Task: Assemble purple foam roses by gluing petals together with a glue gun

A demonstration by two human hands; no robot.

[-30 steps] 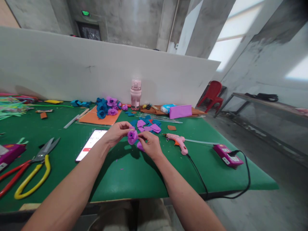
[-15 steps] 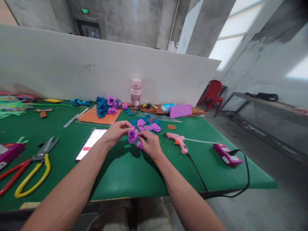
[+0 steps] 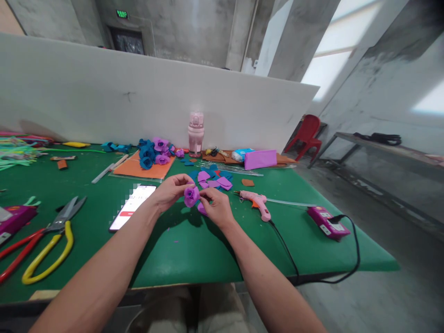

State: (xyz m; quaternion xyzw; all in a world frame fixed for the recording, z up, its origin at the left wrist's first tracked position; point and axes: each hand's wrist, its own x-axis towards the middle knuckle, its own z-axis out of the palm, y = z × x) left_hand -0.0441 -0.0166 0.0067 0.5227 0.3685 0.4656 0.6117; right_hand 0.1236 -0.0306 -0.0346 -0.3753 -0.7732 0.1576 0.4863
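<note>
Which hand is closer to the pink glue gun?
The right hand. It is just left of the pink glue gun, not touching it; the left hand is farther away, on the other side of the purple flower.

Purple flower (image 3: 191,197) between 2 hands (image 3: 219,209)

The purple flower's (image 3: 191,197) rear is hidden, phone (image 3: 133,207) partly obscured by left forearm (image 3: 116,256), scissors (image 3: 58,225) cropped at left edge.
</note>
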